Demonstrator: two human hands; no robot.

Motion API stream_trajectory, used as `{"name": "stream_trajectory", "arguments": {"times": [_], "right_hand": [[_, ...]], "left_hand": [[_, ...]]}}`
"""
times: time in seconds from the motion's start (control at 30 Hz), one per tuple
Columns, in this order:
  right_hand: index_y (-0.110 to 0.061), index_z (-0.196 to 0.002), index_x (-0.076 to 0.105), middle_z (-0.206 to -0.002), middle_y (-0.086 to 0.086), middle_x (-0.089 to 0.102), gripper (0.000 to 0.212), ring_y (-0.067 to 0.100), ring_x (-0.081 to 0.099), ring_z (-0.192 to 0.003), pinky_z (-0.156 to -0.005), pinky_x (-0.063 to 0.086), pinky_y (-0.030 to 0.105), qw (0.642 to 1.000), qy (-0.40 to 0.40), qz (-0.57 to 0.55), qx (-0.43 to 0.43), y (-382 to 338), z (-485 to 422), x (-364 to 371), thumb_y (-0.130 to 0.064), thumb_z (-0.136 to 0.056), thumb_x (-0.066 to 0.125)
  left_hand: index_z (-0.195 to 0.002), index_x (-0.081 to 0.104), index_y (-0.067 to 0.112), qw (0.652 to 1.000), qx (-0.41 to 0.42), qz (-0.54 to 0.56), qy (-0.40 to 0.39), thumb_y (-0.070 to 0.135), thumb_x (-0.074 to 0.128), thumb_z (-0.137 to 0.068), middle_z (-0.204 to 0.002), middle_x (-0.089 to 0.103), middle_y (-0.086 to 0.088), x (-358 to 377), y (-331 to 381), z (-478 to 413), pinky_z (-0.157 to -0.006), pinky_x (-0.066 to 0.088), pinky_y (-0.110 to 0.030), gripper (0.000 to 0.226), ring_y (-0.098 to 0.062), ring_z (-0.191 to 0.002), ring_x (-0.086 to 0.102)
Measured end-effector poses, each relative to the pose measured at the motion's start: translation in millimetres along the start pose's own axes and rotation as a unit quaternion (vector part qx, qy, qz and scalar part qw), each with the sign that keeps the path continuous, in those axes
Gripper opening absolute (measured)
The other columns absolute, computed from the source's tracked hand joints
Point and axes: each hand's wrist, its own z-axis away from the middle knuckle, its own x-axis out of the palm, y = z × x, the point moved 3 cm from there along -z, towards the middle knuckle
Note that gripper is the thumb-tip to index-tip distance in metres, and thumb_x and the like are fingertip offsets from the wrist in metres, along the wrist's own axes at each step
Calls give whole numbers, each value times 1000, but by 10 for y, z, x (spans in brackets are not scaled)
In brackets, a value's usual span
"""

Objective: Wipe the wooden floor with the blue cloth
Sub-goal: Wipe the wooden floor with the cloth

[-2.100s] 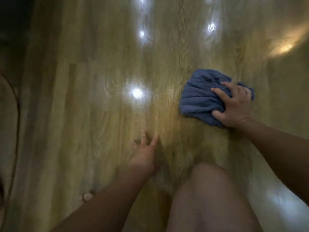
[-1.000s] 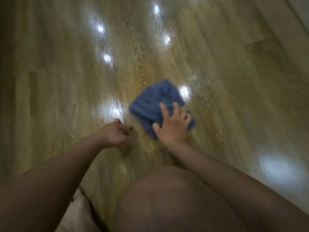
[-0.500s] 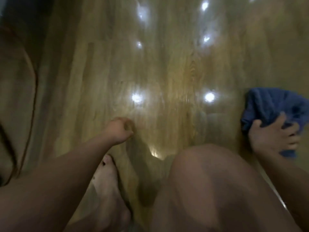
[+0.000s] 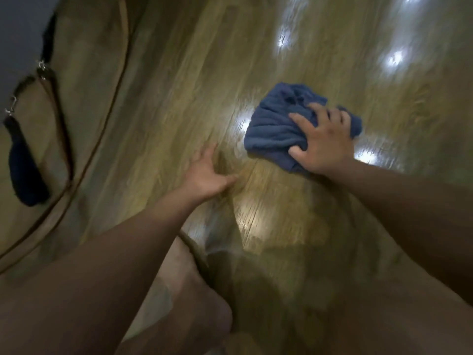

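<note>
The blue cloth (image 4: pixel 275 126) lies bunched on the glossy wooden floor (image 4: pixel 179 73), right of centre. My right hand (image 4: pixel 323 142) presses down on its near right part, fingers spread over the fabric and thumb hooked round its near edge. My left hand (image 4: pixel 208 175) rests flat on the bare planks just left of the cloth, fingers apart, holding nothing. A narrow strip of floor separates it from the cloth.
A tan curved object with a dark cord and a dark strap with metal clips (image 4: pixel 28 139) fills the left edge. My bare foot (image 4: pixel 189 285) and a leg sit at the bottom. Bright ceiling-light reflections (image 4: pixel 394 58) dot the floor at upper right.
The cloth and my right hand have swept from the far right edge back toward the centre. My left hand has uncurled from a fist to spread fingers. The view has swung right.
</note>
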Motion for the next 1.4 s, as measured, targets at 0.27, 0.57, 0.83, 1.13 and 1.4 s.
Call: {"name": "stream_trajectory", "arguments": {"times": [0.27, 0.57, 0.83, 1.13, 1.4], "right_hand": [[-40, -149, 30, -157, 10, 32, 78, 45, 36, -137, -117, 26, 55, 994, -63, -35, 84, 950, -652, -257, -60, -74, 40], [-43, -146, 34, -159, 10, 25, 74, 47, 31, -138, -115, 19, 57, 980, -30, -113, 159, -152, -583, -106, -53, -76, 55], [-47, -146, 43, -151, 3, 41, 75, 35, 44, -130, -108, 35, 46, 977, -161, -32, -138, -471, -395, -72, -49, -76, 72], [-41, -150, 33, -161, 9, 23, 69, 43, 28, -140, -119, 15, 53, 976, -25, -95, 193, -1012, -1421, 63, -47, -85, 56], [-50, -151, 28, -161, -2, 24, 78, 31, 29, -138, -115, 22, 41, 938, -199, -53, -279, -1752, -1227, 232, -43, -85, 67]], "left_hand": [[-152, -14, 47, 985, -56, -146, -70, 53, 87, -65, -162, -28, 2, 166, -226, 58, -119, 8, -61, 134, -57, -143, -16], [-150, -13, 52, 988, -62, -113, -85, 46, 91, -63, -160, -33, 6, 187, -221, 19, -113, 13, -74, 136, -58, -140, -23], [-156, -10, 37, 992, -57, -81, -78, 49, 85, -71, -160, -33, 11, 233, -315, 150, -109, 21, -74, 128, -47, -144, -27], [-155, -18, 30, 986, -59, -109, -108, 46, 83, -74, -157, -39, 3, 256, -269, 103, -105, 23, -78, 130, -56, -139, -28], [-157, -12, 30, 984, -77, -94, -132, 41, 84, -76, -162, -29, 2, 218, -213, 95, -105, 22, -79, 126, -54, -141, -28]]}}
